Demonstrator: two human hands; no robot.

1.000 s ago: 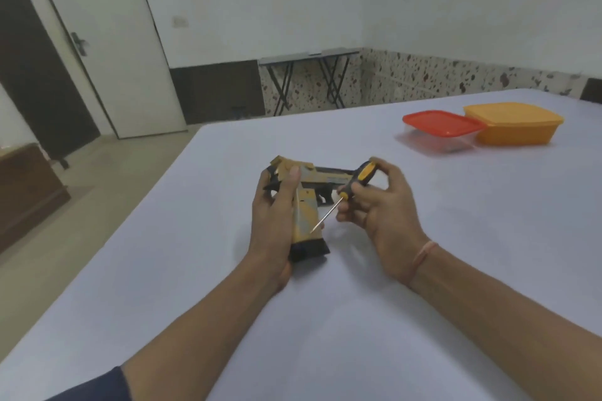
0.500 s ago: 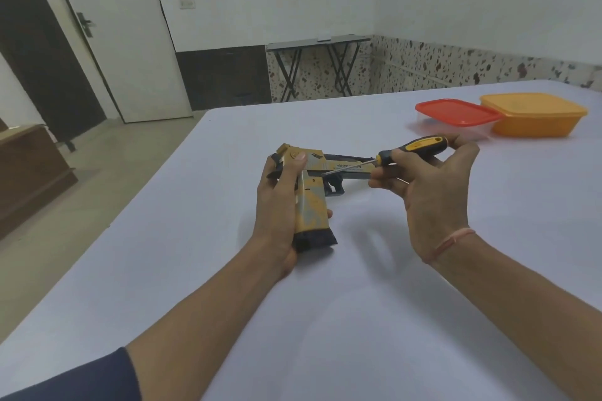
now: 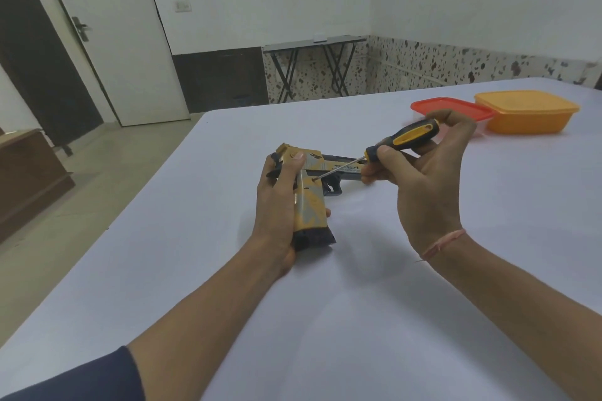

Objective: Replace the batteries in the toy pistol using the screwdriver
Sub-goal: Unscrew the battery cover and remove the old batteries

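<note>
My left hand [image 3: 280, 205] wraps the grip of the one toy pistol [image 3: 311, 205]. The thumb lies up along the rear of the slide, and the fingers curl round the hidden side, with a single fingertip showing at the grip's right edge. My right hand [image 3: 423, 179] pinches the one screwdriver [image 3: 410, 137] by its black-and-yellow handle, whose butt end is partly covered by my fingers. The thin shaft slopes down and left to the top of the grip, where the tip meets a small dark spot. Whether it sits in a screw head I cannot tell.

The pistol, yellow and grey with a dark base, is at the middle of the white table [image 3: 325, 319], barrel pointing right. The muzzle is hidden behind my right hand, and my left palm covers the grip's left side. I cannot tell whether the pistol rests on the table or is held just above it. The print on the slide is too small to read.

One pink thread [image 3: 443, 242] circles my right wrist. One dark sleeve [image 3: 81, 378] is cut off at the near left corner.

Two containers sit touching at the far right: a red-lidded box [image 3: 449, 107], partly behind my fingers, and an orange box [image 3: 527, 112]. Beyond the table stand one folding table [image 3: 312, 42] and one white door [image 3: 114, 26].
</note>
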